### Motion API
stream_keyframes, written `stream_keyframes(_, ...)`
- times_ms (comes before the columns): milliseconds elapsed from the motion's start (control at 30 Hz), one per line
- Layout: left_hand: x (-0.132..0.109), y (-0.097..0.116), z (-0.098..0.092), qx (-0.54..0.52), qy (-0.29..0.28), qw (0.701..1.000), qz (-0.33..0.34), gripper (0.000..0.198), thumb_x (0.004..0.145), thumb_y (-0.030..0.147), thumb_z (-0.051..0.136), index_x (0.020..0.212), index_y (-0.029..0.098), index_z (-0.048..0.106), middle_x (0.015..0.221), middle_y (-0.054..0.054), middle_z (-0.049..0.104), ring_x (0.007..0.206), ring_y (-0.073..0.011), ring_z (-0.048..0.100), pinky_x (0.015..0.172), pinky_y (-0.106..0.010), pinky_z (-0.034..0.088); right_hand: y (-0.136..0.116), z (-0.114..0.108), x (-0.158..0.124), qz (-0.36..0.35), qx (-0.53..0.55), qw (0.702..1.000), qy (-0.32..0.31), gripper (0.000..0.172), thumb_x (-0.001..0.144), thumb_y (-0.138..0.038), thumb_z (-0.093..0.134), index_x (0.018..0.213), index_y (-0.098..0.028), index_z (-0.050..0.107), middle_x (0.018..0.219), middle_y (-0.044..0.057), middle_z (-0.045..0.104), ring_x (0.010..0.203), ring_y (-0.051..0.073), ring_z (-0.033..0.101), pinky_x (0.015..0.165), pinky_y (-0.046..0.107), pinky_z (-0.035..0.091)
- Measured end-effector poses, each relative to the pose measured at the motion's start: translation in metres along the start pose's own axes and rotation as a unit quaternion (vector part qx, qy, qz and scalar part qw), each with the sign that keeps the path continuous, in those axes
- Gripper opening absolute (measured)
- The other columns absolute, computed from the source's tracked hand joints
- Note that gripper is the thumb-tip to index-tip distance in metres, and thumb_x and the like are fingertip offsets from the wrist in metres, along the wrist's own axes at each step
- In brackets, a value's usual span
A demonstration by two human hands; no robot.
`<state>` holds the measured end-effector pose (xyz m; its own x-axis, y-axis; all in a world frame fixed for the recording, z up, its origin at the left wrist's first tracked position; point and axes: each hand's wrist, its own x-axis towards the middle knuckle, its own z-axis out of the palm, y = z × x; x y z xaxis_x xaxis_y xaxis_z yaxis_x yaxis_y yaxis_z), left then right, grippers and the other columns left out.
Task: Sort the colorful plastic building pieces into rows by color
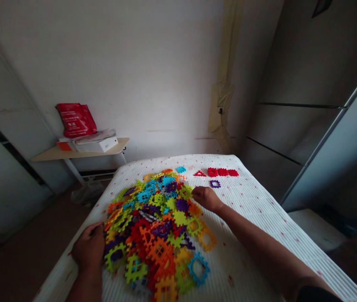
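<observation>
Reaching into a heap of interlocking plastic tiles (159, 226) at centre frame, the right hand (206, 198) curls, grip unclear. The left hand (89, 249), spread and empty, braces the lower-left edge, likely steadying single picks.

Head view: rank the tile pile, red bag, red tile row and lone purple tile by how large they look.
1. tile pile
2. red bag, though farther off
3. red tile row, as wide but much thinner
4. lone purple tile
</observation>
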<state>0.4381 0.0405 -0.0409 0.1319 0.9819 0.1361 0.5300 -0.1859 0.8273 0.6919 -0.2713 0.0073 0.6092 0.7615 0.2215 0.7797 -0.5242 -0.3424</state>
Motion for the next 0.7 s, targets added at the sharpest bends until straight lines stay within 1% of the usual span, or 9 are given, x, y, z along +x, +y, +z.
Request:
stream_keyframes(67, 0.000, 0.000, 0.000, 0.000, 0.002, 1.000, -0.001, 0.029, 0.065, 0.042, 0.053, 0.079, 0.021, 0.067, 0.078, -0.004, 0.065, 0.077, -0.0241, 0.059, 0.081, -0.037, 0.045, -0.008, 0.004, -0.018, -0.060, 0.007, 0.998, -0.020, 0.017, 0.083, -0.026, 0.057, 0.094, -0.021, 0.068, 0.094, 0.004, 0.068, 0.081, 0.015, 0.062, 0.072, 0.022, 0.043)
stream_keyframes(133, 0.001, -0.001, 0.000, -0.004, 0.001, 1.000, -0.001, 0.028, 0.065, 0.042, 0.054, 0.079, 0.021, 0.067, 0.076, -0.004, 0.065, 0.075, -0.0233, 0.059, 0.080, -0.037, 0.046, -0.015, 0.010, -0.030, -0.083, -0.025, 0.996, -0.027, 0.015, 0.084, -0.027, 0.056, 0.091, -0.018, 0.067, 0.092, 0.006, 0.068, 0.083, 0.016, 0.061, 0.076, 0.025, 0.042)
stream_keyframes(233, 0.000, -0.001, 0.000, -0.011, -0.001, 1.000, 0.003, 0.029, 0.066, 0.041, 0.053, 0.080, 0.020, 0.067, 0.076, -0.004, 0.065, 0.074, -0.0222, 0.059, 0.079, -0.036, 0.046, -0.021, 0.017, -0.035, -0.073, -0.056, 0.996, -0.019, 0.015, 0.088, -0.024, 0.052, 0.090, -0.017, 0.065, 0.088, 0.007, 0.067, 0.084, 0.016, 0.060, 0.080, 0.025, 0.041)
stream_keyframes(367, -0.004, 0.003, -0.003, -0.011, -0.002, 1.000, 0.008, 0.027, 0.066, 0.039, 0.053, 0.079, 0.020, 0.067, 0.079, -0.005, 0.067, 0.077, -0.0233, 0.060, 0.079, -0.037, 0.046, -0.025, 0.020, -0.037, -0.072, -0.045, 0.996, -0.022, 0.013, 0.086, -0.025, 0.054, 0.092, -0.018, 0.064, 0.089, 0.006, 0.066, 0.084, 0.016, 0.059, 0.077, 0.024, 0.041)
stream_keyframes(500, -0.005, 0.007, -0.005, -0.012, -0.002, 1.000, 0.015, 0.027, 0.067, 0.039, 0.052, 0.078, 0.019, 0.067, 0.081, -0.005, 0.068, 0.079, -0.0239, 0.060, 0.078, -0.036, 0.046, -0.024, 0.024, -0.038, -0.066, -0.030, 0.997, -0.013, 0.013, 0.086, -0.026, 0.055, 0.091, -0.019, 0.065, 0.087, 0.005, 0.067, 0.084, 0.016, 0.059, 0.074, 0.024, 0.040)
stream_keyframes(600, -0.004, 0.006, -0.005, -0.014, -0.004, 1.000, 0.018, 0.028, 0.067, 0.039, 0.052, 0.078, 0.019, 0.067, 0.081, -0.005, 0.068, 0.079, -0.0239, 0.060, 0.079, -0.035, 0.046, -0.022, 0.027, -0.039, -0.062, -0.015, 0.998, 0.004, 0.013, 0.086, -0.027, 0.055, 0.090, -0.020, 0.066, 0.086, 0.004, 0.067, 0.083, 0.016, 0.060, 0.073, 0.024, 0.040)
stream_keyframes(700, -0.004, 0.004, -0.004, -0.015, -0.003, 1.000, 0.018, 0.029, 0.067, 0.040, 0.051, 0.080, 0.019, 0.068, 0.081, -0.005, 0.068, 0.081, -0.0240, 0.061, 0.080, -0.035, 0.046, -0.022, 0.025, -0.040, -0.068, 0.001, 0.998, 0.002, 0.016, 0.087, -0.027, 0.053, 0.091, -0.020, 0.066, 0.088, 0.004, 0.068, 0.084, 0.017, 0.060, 0.074, 0.024, 0.040)
